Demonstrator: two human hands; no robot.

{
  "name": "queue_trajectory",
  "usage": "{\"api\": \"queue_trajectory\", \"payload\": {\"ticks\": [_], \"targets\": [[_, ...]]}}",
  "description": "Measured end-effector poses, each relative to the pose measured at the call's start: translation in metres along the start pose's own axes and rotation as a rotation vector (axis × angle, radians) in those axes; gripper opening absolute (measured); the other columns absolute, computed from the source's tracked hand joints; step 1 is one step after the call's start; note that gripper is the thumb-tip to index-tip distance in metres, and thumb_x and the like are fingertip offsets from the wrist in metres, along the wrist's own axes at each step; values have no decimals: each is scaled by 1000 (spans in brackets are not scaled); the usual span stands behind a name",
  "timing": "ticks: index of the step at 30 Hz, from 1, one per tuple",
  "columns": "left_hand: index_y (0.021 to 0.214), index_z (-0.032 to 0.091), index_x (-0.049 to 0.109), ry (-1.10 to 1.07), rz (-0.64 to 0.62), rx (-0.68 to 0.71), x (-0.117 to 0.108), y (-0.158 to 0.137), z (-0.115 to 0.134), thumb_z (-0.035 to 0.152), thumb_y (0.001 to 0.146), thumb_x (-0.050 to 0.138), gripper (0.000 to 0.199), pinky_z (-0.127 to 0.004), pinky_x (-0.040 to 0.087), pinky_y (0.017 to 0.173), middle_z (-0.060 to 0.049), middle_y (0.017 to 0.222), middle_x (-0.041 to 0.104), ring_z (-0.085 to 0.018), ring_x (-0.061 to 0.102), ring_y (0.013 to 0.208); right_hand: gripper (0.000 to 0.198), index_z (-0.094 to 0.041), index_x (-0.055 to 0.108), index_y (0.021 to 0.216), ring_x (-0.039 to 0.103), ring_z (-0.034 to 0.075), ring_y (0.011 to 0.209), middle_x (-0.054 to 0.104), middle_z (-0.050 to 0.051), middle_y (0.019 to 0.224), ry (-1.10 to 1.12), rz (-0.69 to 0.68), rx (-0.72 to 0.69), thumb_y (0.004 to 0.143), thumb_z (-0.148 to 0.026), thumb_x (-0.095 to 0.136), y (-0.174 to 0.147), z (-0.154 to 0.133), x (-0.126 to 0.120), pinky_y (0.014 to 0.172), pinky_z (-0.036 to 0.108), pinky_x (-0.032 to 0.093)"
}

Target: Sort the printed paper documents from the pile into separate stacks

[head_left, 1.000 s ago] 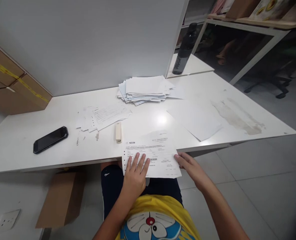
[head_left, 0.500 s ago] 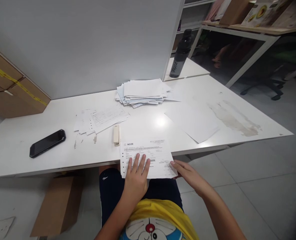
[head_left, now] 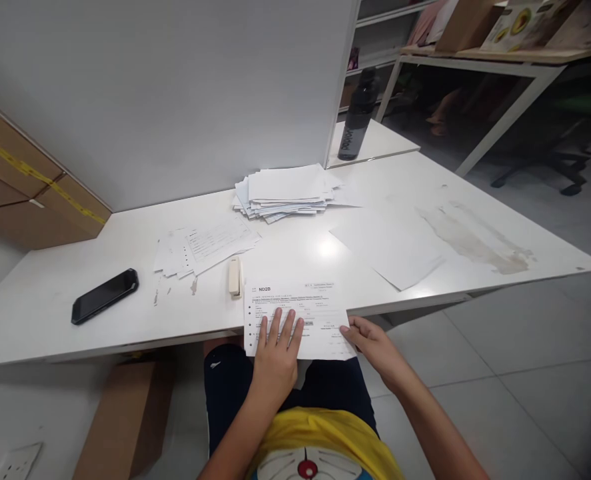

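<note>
A printed form headed ND2B (head_left: 320,303) lies partly on the desk's front edge and overhangs my lap. My left hand (head_left: 276,357) rests on it with fingers spread flat over the print. At its lower right edge, my right hand (head_left: 372,340) pinches the paper, thumb on top and fingers underneath. Just beyond the form's upper left corner stands a cream stapler (head_left: 234,277). Behind that, a few printed sheets (head_left: 220,240) are fanned out. A thick stack of papers (head_left: 288,187) sits against the partition.
On the desk are a black phone (head_left: 105,297) at left and a blank white sheet (head_left: 390,257) at right. A dark bottle (head_left: 358,120) stands at the back right. Cardboard boxes (head_left: 75,220) stand at the far left; another box (head_left: 125,420) is under the desk.
The camera view has shifted slightly, so the desk sits a little lower and further right. Both hands keep their places on the form, the right still pinching its edge.
</note>
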State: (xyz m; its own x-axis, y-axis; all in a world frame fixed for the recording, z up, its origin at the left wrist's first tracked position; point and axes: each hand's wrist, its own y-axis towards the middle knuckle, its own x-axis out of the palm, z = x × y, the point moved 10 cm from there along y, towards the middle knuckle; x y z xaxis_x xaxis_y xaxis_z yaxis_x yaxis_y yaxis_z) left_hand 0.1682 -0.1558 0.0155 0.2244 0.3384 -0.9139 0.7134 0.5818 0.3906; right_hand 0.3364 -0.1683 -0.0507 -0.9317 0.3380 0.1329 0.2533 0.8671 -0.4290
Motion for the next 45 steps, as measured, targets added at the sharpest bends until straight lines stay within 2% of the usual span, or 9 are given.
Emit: {"api": "queue_trajectory", "payload": {"ticks": [10,13,16,19,21,26,32,41,45], "targets": [[153,20,31,-68,222,-166,-38,-11,-19,-1,86,43,72,-52,23,122,-10,143,55,-27,23,150,54,-19,62,66,50,16,57,57,0,60,-63,33,-59,60,-72,73,0,-3,-5,51,29,41],[149,24,37,-239,387,-450,-44,-47,-43,9,91,47,61,-55,27,119,-14,138,54,-30,37,142,54,-19,62,68,50,15,57,57,1,62,-78,25,-76,63,-72,71,0,-3,-7,51,28,41],[139,25,48,-669,453,-876,-19,-92,-74,26,92,53,47,-47,41,110,-14,132,53,-29,49,130,54,-19,61,69,50,15,58,56,0,62,-91,9,-75,66,-72,69,0,-1,-7,52,28,42],[131,24,54,-1175,339,-1211,26,-112,-82,42,89,60,46,-38,51,93,-11,122,60,-26,61,110,54,-19,60,70,49,15,58,54,0,61,-105,9,-73,68,-72,68,1,4,-7,52,28,42],[122,21,62,-1392,220,-1279,42,-107,-76,48,84,66,47,-34,54,80,-9,108,66,-22,65,91,53,-19,60,70,48,15,58,55,0,62,-116,11,-80,70,-71,67,2,8,-9,52,28,41],[95,17,69,-1293,136,-1155,21,-77,-83,51,83,67,36,-29,52,68,-3,75,66,-17,60,68,41,-20,64,87,60,21,74,67,4,79,-143,56,-162,81,-61,64,-5,-1,-22,64,30,48],[108,22,65,-990,275,-926,-16,-31,-110,43,85,65,31,-35,52,86,-8,106,71,-24,66,101,36,-23,67,90,65,25,89,72,7,90,-172,227,-468,80,-57,66,-8,-67,-31,78,35,52],[100,22,64,-926,530,-796,-34,-7,-136,40,91,59,21,-31,52,84,-6,98,67,-20,65,94,25,-22,65,87,63,21,84,68,4,85,-6,386,-681,77,-44,70,6,-88,-28,77,34,49],[108,23,63,-992,461,-858,-22,-1,-137,46,90,60,29,-28,53,72,-6,93,65,-19,65,84,22,-22,64,81,61,20,77,67,3,78,21,417,-655,74,-43,68,10,-94,-17,70,33,48]]}}
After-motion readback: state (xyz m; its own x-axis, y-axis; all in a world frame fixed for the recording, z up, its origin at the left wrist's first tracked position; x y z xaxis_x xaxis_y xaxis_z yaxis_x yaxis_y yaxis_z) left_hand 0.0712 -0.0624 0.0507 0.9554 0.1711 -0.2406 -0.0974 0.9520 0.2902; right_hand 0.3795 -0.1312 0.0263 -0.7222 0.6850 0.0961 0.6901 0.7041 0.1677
